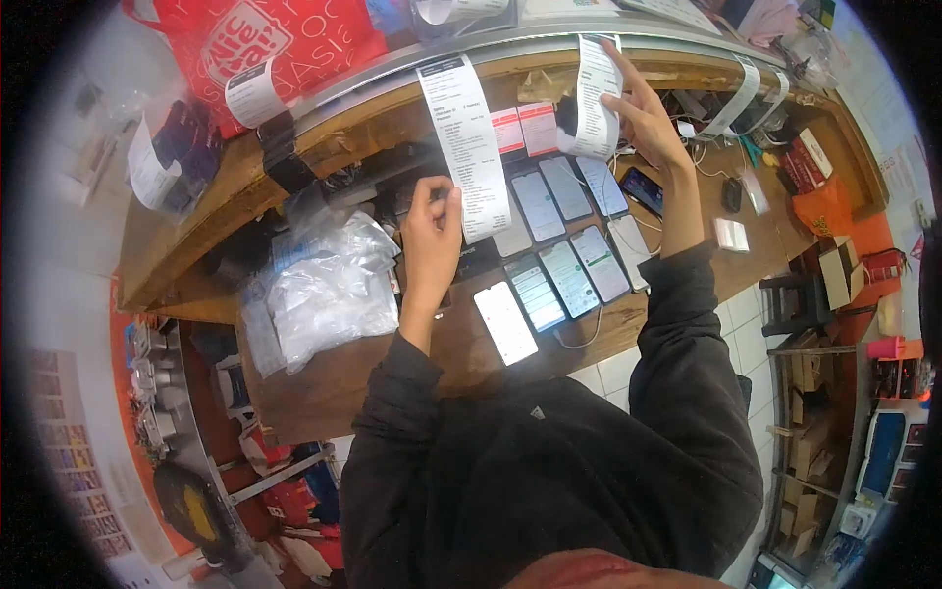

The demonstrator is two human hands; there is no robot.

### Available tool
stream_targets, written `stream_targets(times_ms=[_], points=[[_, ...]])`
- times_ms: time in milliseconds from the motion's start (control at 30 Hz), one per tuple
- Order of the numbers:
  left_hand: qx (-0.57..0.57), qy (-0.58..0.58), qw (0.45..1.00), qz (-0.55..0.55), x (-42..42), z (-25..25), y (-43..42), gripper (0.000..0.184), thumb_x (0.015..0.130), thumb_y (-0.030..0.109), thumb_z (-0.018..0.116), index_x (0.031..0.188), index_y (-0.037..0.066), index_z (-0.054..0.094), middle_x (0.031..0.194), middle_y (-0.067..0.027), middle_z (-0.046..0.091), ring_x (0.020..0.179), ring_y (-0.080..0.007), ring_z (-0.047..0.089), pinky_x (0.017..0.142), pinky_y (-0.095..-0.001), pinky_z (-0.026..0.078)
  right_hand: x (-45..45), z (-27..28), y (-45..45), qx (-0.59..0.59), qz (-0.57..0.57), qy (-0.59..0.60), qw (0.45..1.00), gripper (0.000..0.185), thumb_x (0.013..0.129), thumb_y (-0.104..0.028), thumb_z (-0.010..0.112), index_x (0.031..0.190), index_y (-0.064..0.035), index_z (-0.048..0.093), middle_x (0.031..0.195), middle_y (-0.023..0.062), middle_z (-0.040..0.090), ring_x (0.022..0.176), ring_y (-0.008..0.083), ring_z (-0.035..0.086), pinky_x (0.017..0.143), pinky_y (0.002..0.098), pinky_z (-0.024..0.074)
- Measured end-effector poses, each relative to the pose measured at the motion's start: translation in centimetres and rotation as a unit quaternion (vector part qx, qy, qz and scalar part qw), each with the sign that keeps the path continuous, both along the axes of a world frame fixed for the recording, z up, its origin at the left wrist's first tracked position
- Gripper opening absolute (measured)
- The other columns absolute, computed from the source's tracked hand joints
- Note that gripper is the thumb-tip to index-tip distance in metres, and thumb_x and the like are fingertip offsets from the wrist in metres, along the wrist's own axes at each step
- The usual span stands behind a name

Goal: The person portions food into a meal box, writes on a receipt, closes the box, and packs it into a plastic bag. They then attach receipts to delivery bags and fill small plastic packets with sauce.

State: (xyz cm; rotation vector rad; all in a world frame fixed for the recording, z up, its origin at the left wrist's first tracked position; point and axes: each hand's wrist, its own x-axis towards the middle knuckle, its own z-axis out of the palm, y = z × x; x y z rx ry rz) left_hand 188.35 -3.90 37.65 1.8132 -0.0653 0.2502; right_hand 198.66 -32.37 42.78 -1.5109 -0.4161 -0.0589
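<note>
1. Curled fingers of the bare left hand [435,211] meet the left edge of a long white printed paper strip [466,137]; whether they pinch it cannot be told. On the bare right hand [643,113], thumb and forefinger are spread apart, both touching a shorter, curling white printed strip [596,98]; whether the paper is clamped is unclear.
2. Far left, a red bag with white lettering [245,49] stands above the brown wooden desk [343,393].
3. Next, a bundle of crumpled clear plastic bags [334,290] lies on the desk, left of the left forearm.
4. Toward the middle, the long strip hangs from the raised ledge, beside rows of flat smartphones with lit screens [569,277].
5. Further right, the shorter strip hangs from the same ledge, above the phones.
6. Beyond the right forearm, a small white packet [731,235] lies near a small black rounded object [731,194].
</note>
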Motion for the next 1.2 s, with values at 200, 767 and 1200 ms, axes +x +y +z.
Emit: stream_targets(times_ms=[200, 767, 1200], points=[[0.031, -0.057, 0.998, 0.025, 0.0, -0.6, -0.1, 0.027, 0.09, 0.016, 0.053, 0.112, 0.002, 0.047, 0.094, -0.0153, 0.063, 0.077, -0.0186, 0.062, 0.069, -0.0309, 0.047, -1.5, 1.7, 0.8, -0.049, -0.038, -0.007, 0.998, 0.064, 0.081, -0.01, 0.06, 0.139, -0.0211, 0.036, 0.11, 0.0143, 0.055, 0.084, 0.0188, 0.056, 0.069, 0.0296, 0.0483], [0.129, -0.359, 0.879, 0.286, 2.3, 11.3, 15.7, 0.036, 0.084, 0.026, 0.062, 0.113, 0.006, 0.054, 0.112, -0.0095, 0.054, 0.101, -0.024, 0.05, 0.088, -0.0349, 0.037, 2.5, 4.0, 1.6, -0.479, -0.258, -0.398, 0.739, 0.028, 0.093, -0.021, 0.042, 0.112, -0.0055, 0.055, 0.107, 0.014, 0.053, 0.101, 0.0323, 0.047, 0.089, 0.0403, 0.0361], [0.196, -0.202, 0.959, 0.044, 6.7, 15.5, 19.0, 0.024, 0.08, 0.023, 0.068, 0.087, 0.0, 0.064, 0.08, -0.0023, 0.066, 0.072, -0.0053, 0.055, 0.065, -0.0222, 0.043, -1.8, 7.5, 24.7, -0.218, -0.191, -0.509, 0.81, 0.021, 0.083, -0.011, 0.062, 0.102, -0.0022, 0.062, 0.091, 0.0118, 0.064, 0.084, 0.0263, 0.061, 0.077, 0.0329, 0.0468]])
